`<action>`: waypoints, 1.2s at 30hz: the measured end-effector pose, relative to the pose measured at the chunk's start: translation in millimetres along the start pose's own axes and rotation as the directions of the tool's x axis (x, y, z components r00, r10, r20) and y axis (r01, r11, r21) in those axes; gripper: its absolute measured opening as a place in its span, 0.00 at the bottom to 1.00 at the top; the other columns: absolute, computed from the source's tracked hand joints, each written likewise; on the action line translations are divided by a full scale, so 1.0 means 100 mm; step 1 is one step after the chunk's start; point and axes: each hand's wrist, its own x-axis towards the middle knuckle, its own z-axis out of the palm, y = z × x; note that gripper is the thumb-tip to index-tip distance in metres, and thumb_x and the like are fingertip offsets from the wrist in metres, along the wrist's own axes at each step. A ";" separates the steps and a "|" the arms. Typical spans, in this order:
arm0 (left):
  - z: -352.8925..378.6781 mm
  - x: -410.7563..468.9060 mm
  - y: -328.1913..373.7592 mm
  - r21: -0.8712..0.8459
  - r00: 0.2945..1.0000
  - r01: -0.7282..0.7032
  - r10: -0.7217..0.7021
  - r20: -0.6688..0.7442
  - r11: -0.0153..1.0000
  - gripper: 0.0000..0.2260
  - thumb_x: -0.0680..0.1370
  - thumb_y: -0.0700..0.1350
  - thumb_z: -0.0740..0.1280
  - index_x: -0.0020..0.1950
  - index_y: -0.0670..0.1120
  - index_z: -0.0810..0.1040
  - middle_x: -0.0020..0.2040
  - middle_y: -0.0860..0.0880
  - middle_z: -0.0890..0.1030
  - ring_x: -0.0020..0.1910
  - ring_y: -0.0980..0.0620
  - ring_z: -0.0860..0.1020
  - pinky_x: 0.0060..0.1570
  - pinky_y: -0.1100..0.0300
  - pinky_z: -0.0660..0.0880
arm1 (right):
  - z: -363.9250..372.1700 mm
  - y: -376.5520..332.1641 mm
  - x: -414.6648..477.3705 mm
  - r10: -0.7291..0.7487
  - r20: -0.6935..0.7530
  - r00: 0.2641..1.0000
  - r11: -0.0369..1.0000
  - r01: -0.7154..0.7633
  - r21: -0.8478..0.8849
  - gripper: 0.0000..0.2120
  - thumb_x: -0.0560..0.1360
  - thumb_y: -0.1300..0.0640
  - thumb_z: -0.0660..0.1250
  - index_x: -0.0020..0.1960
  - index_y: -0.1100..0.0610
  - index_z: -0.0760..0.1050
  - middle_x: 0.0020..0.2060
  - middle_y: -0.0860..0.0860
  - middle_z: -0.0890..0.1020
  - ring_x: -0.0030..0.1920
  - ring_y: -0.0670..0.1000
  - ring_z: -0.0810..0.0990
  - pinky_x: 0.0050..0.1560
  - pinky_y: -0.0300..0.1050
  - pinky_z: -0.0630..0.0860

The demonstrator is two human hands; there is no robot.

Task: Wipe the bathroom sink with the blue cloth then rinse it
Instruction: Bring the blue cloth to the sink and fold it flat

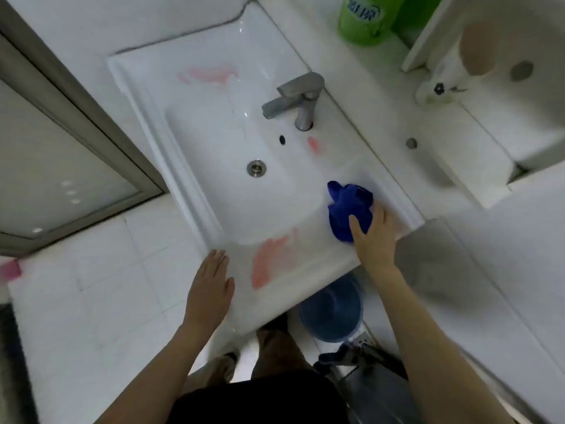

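White glazed rectangular sink [189, 96], glossy, set over pale floor tiles [101, 286]; pink smears on its rim [269, 264] (front, back and beside the tap). Grey angular metal faucet [298, 99]; round steel drain [256, 168]. Blue cloth [348, 206], bunched, on the right rim, grasped by the right hand [374, 237]. Left hand [211, 289] flat, released, at the front edge.
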 end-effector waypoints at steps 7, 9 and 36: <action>-0.04 -0.01 0.01 -0.064 0.998 0.058 -0.059 -0.013 0.996 0.24 0.78 0.50 0.56 0.66 0.34 0.74 0.69 0.40 0.74 0.74 0.48 0.65 0.74 0.67 0.50 | 0.27 0.07 0.25 0.034 0.055 0.998 0.927 -0.011 -0.374 0.41 0.74 0.35 0.64 0.73 0.66 0.61 0.63 0.65 0.74 0.58 0.65 0.74 0.56 0.58 0.73; -0.05 -0.02 0.01 -0.030 0.999 0.049 -0.049 0.006 0.998 0.24 0.79 0.50 0.55 0.66 0.35 0.75 0.68 0.41 0.75 0.74 0.47 0.66 0.74 0.63 0.57 | 0.29 0.04 0.29 0.078 0.069 0.995 0.958 -0.056 -0.281 0.40 0.73 0.36 0.66 0.71 0.65 0.63 0.61 0.65 0.75 0.57 0.65 0.75 0.54 0.55 0.74; -1.32 -1.92 -1.67 -0.488 0.948 0.260 -0.317 -0.036 0.833 0.09 0.82 0.46 0.61 0.53 0.56 0.80 0.53 0.61 0.80 0.55 0.65 0.76 0.54 0.66 0.71 | 0.60 -2.19 -2.82 -0.007 0.425 0.905 0.695 -0.302 0.653 0.07 0.75 0.54 0.71 0.50 0.56 0.77 0.42 0.52 0.85 0.43 0.55 0.84 0.38 0.45 0.80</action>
